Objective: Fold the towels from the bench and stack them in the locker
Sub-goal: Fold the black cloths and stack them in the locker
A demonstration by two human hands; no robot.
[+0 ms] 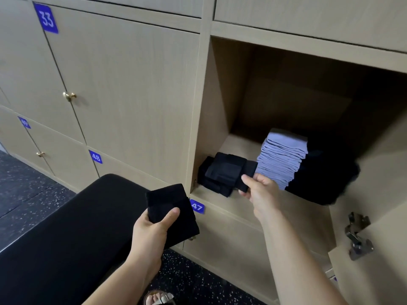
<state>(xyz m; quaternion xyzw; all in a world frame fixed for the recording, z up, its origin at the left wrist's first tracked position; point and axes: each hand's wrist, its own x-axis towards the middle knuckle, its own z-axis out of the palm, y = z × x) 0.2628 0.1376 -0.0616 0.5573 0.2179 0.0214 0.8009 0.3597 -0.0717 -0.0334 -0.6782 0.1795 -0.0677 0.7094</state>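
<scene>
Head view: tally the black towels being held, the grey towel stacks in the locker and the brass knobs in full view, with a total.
Black towels: 2, one in the left hand, one in the right hand
Grey stack: 1
Brass knobs: 2
Total: 5

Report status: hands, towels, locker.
Left hand grips folded black cloth towel. Right hand pinches second black towel atop low black pile in open wooden locker. Tall grey towel stack adjacent, nothing blocking.

Bare forearms (288, 249); pale strappy sandal (163, 300) on one foot (151, 297).
</scene>
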